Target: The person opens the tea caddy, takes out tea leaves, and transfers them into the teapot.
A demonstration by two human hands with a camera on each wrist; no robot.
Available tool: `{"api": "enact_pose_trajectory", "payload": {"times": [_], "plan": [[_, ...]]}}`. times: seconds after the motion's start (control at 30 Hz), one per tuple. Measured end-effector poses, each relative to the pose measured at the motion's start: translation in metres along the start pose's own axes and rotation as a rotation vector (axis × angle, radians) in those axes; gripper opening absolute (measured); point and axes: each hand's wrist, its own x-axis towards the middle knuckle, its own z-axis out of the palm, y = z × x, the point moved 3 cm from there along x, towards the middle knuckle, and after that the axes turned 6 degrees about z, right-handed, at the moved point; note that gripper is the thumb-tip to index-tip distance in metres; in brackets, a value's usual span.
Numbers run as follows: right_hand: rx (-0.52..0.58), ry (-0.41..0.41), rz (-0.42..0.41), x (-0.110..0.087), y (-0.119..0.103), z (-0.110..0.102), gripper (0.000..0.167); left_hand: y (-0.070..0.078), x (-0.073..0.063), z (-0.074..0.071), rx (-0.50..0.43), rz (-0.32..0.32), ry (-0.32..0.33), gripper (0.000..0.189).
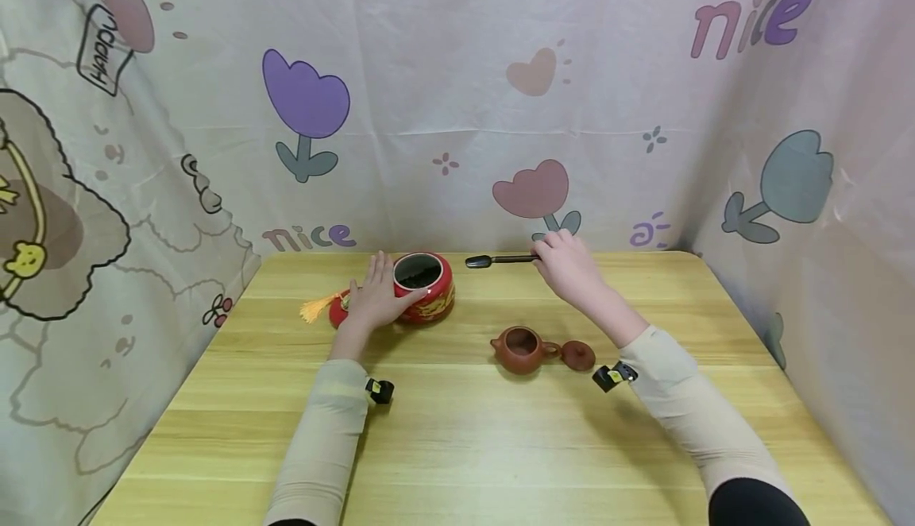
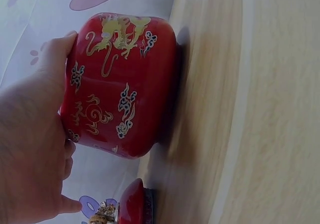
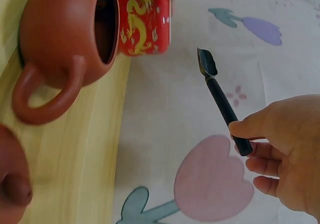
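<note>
Scoop (image 3: 220, 102) in right hand (image 3: 292, 146); backdrop (image 1: 429, 57) reads "nice".

I'm in a curtained-off nook: tulip-printed fabric (image 1: 429, 97) hangs beyond a wood-grain table's (image 1: 443, 446) far edge and corners.

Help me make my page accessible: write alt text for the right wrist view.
Right hand holding a dark scoop before a flower-patterned cloth. At the picture's left, an open brown teapot, its lid and a red jar on a wooden table.
</note>
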Motion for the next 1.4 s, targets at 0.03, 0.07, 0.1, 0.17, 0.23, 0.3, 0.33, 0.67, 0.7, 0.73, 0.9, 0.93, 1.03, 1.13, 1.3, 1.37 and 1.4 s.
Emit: {"api": "enact_pose_trajectory", "payload": {"times": [0.03,0.07,0.1,0.17,0.23,0.3,0.33,0.67,0.7,0.73,0.9,0.93,1.03,1.13,1.3,1.37,1.4], "plan": [[-0.002,-0.004,-0.006,0.003,-0.003,0.001,0.010,0.000,0.000,0.000,-0.001,0.001,0.002,0.116],[-0.007,-0.007,-0.014,0.005,-0.006,0.002,0.010,0.000,0.000,0.000,-0.003,0.003,0.004,0.116],[-0.008,-0.013,-0.019,0.007,-0.009,0.003,0.010,0.000,0.001,0.001,-0.002,0.003,0.004,0.116],[-0.010,-0.014,-0.031,0.012,-0.016,0.007,0.009,0.000,0.001,0.002,0.000,0.004,0.008,0.116],[-0.013,-0.010,-0.051,0.016,-0.022,0.010,0.009,-0.001,0.001,0.003,0.000,0.002,0.010,0.117],[-0.013,0.000,-0.071,0.020,-0.027,0.014,0.008,-0.001,0.001,0.003,0.003,-0.001,0.008,0.117],[-0.020,0.009,-0.083,0.022,-0.030,0.016,0.009,-0.001,0.001,0.003,0.002,-0.002,0.008,0.117],[-0.130,0.055,-0.165,0.043,-0.059,0.035,0.012,-0.001,0.000,0.003,-0.002,-0.001,0.016,0.117],[-0.141,0.058,-0.171,0.045,-0.062,0.037,0.012,-0.001,0.001,0.003,-0.002,-0.001,0.019,0.117],[-0.150,0.062,-0.177,0.047,-0.065,0.039,0.013,-0.001,0.001,0.003,-0.003,-0.001,0.021,0.117],[-0.184,0.012,-0.193,0.056,-0.079,0.049,0.014,-0.002,0.001,0.004,-0.021,-0.003,0.029,0.116],[-0.189,0.004,-0.196,0.058,-0.081,0.050,0.014,-0.002,0.001,0.004,-0.022,-0.003,0.029,0.116],[-0.198,-0.013,-0.198,0.062,-0.088,0.055,0.014,-0.002,0.001,0.005,-0.020,-0.003,0.034,0.116],[-0.203,-0.020,-0.202,0.066,-0.093,0.059,0.015,-0.002,0.002,0.006,-0.013,-0.004,0.029,0.117],[-0.225,-0.031,-0.217,0.069,-0.101,0.063,0.017,-0.003,0.001,0.005,-0.007,-0.003,0.032,0.117],[-0.238,-0.031,-0.226,0.070,-0.103,0.064,0.017,-0.002,0.001,0.005,-0.011,-0.001,0.038,0.117],[-0.246,-0.033,-0.230,0.071,-0.104,0.065,0.018,-0.002,0.002,0.005,-0.016,-0.001,0.041,0.116]]}}
